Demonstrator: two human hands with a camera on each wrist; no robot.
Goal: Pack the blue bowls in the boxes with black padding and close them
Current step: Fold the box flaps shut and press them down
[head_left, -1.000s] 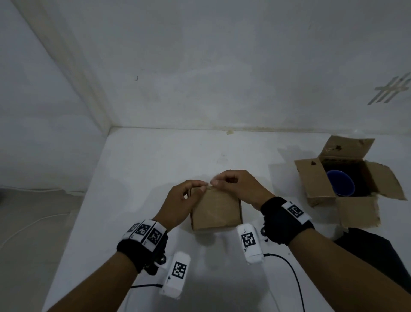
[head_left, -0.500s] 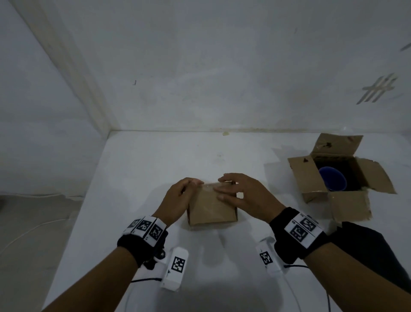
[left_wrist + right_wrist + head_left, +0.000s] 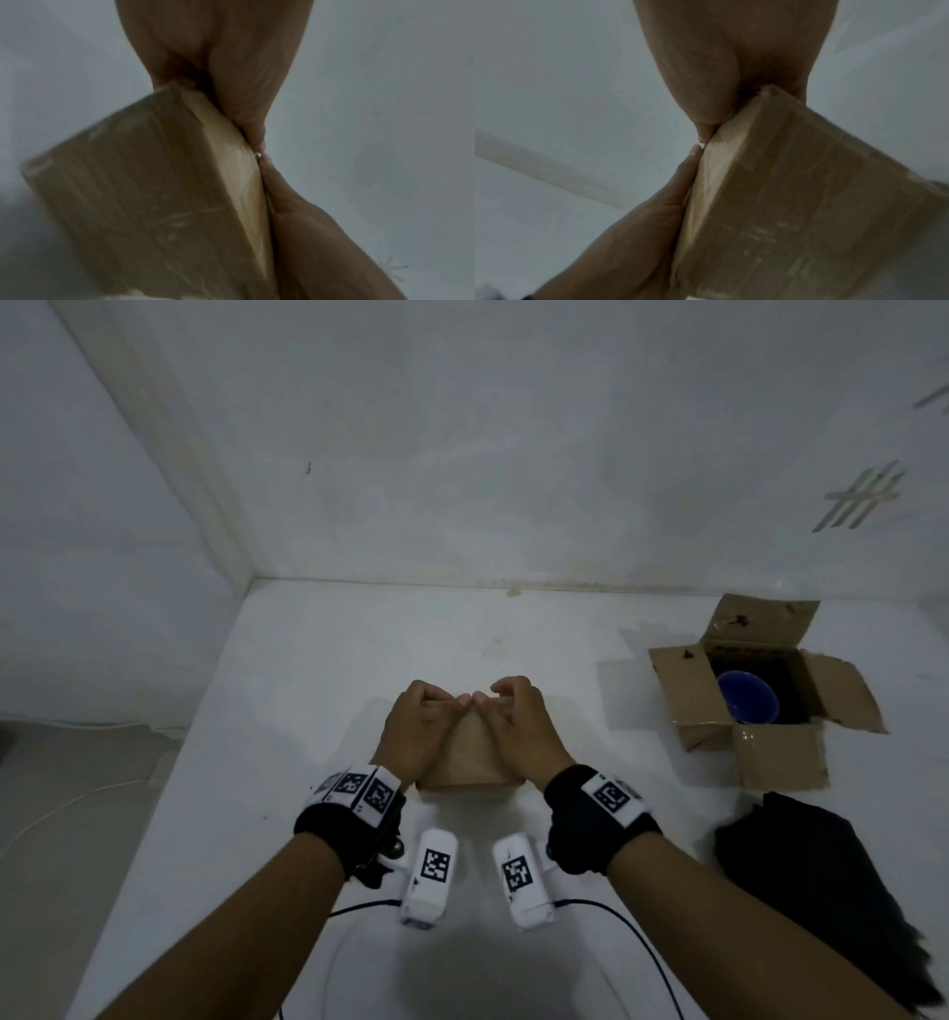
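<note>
A: Both hands are working on the small box (image 3: 470, 755) at the table's (image 3: 318, 690) centre. The left hand (image 3: 413, 737) and right hand (image 3: 518, 729) are curling their fingers over its far top edge, thumbs pressing the flap, fingertips nearly meeting.

B: So each hand is gripping the box itself?

A: Yes, fingers curled, pinching the cardboard edge. The wrist views are showing the flap bowing under the thumbs.

B: What is worrying you?

A: Whether the flaps are lying flat is hidden. If the hands are letting go too soon, I judge a flap could be springing up again. Pushing hard could be tipping the box forward.

B: And the other one?

A: The open box (image 3: 780, 762) is sitting at two o'clock, flaps spread, a bowl (image 3: 747, 695) resting inside on dark padding. A black cloth (image 3: 821, 875) is lying at four o'clock.
</note>
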